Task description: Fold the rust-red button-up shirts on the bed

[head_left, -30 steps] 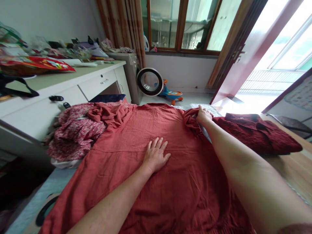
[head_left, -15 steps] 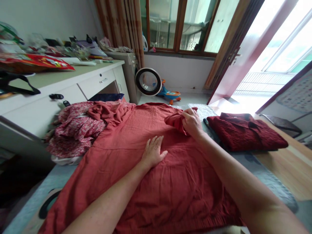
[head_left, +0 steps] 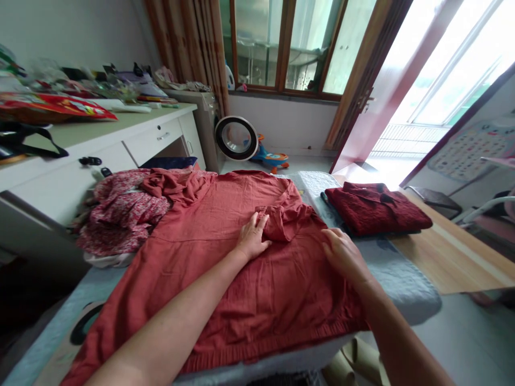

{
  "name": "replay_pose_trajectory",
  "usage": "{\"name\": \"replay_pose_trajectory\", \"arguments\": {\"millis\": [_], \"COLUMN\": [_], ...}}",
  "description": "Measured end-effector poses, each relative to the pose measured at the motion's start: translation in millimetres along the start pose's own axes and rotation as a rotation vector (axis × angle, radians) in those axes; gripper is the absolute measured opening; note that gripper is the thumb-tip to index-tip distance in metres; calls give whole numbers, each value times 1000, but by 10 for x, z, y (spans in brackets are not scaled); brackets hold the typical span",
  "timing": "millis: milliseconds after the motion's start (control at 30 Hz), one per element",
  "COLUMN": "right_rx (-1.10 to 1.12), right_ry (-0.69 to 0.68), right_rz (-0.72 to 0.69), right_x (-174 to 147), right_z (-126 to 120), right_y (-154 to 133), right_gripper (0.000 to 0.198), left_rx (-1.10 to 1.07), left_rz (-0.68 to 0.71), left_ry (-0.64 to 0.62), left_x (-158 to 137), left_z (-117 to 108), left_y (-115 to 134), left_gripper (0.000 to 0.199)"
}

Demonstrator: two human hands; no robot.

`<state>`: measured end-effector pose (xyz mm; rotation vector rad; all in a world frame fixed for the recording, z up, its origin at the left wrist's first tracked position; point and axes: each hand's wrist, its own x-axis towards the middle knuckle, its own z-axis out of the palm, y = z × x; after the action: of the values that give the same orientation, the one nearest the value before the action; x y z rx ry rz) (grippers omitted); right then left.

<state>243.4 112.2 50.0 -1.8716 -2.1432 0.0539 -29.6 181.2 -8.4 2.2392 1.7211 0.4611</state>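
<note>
A rust-red shirt (head_left: 201, 257) lies spread on the covered surface, its gathered hem toward me and its right sleeve (head_left: 284, 220) folded inward across the body. My left hand (head_left: 252, 239) rests on the shirt with fingers apart, its fingertips on the folded sleeve's cuff. At the shirt's right edge, my right hand (head_left: 345, 254) has its fingers curled on the fabric; part of the grip is hidden. The other sleeve (head_left: 177, 185) lies bunched at the far left, against a pile of red-and-white patterned cloth (head_left: 124, 214).
A folded dark red garment (head_left: 378, 209) sits to the right, near a wooden board (head_left: 450, 252). On the left stands a cluttered desk (head_left: 161, 120). Beyond are a washing machine's open round door (head_left: 236, 138) and a blue-and-orange ride-on toy (head_left: 270, 156).
The right sleeve has been laid inward over the shirt. My right hand has let go of it and moved back toward me to the shirt's edge. My left hand now touches the cuff.
</note>
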Motion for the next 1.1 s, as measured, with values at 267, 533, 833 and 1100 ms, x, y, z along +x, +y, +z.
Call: {"name": "replay_pose_trajectory", "arguments": {"millis": [267,533,833,1100], "right_rx": [-170,54,85,106], "right_ry": [5,-117,-122,-53], "right_rz": [270,404,377,348], "right_x": [-482,-566,-735,-708], "right_z": [56,-15,-15,-102], "right_y": [177,306,234,-76], "right_gripper": [47,20,11,15], "left_rx": [-123,-614,-989,-1031], "left_rz": [-30,-116,-271,-228], "left_ry": [87,193,264,517], "left_x": [153,291,351,493], "left_z": [76,-28,-102,-483], "left_y": [152,81,185,63], "left_gripper": [34,25,24,21]}}
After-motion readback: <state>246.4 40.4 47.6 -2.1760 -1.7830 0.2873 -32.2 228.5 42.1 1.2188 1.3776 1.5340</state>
